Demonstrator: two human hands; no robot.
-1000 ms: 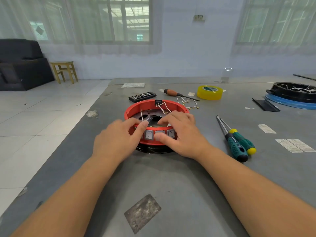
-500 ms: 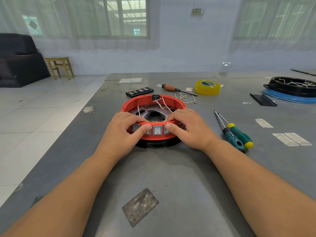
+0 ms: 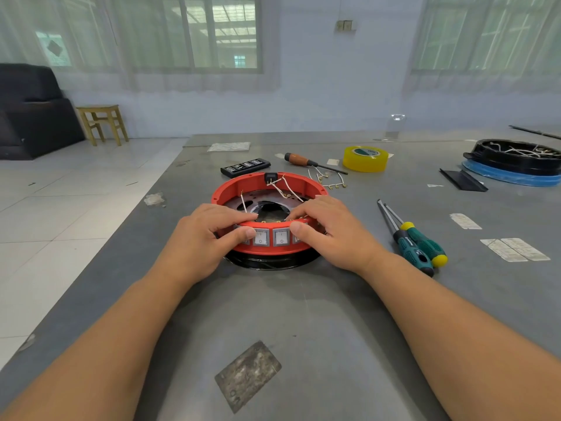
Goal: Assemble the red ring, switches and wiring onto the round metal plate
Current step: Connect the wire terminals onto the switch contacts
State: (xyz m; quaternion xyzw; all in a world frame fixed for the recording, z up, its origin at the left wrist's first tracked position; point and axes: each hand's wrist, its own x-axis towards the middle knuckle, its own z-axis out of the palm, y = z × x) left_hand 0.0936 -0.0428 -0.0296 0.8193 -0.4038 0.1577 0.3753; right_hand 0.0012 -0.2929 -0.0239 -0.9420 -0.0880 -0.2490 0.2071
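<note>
A red ring (image 3: 243, 185) sits on a round metal plate (image 3: 239, 203) with a black base under it, in the middle of the grey table. Grey rocker switches (image 3: 271, 237) line the ring's near wall, and white wires (image 3: 282, 189) run inside it. My left hand (image 3: 206, 238) grips the near left of the ring, thumb on the outer face by the switches, fingers over the rim. My right hand (image 3: 328, 232) grips the near right the same way. A black switch (image 3: 270, 177) sits in the far wall.
Two green-handled screwdrivers (image 3: 416, 241) lie right of the ring. Loose wires (image 3: 326, 179), a wooden-handled screwdriver (image 3: 306, 161), yellow tape (image 3: 365, 158) and a black switch strip (image 3: 245, 167) lie behind it. A black round tray (image 3: 513, 156) stands far right. The table's left edge drops to the floor.
Both hands have shifted on the ring's near side: fingers now hook over the rim and the thumbs press the outer face, leaving two switches uncovered between them.
</note>
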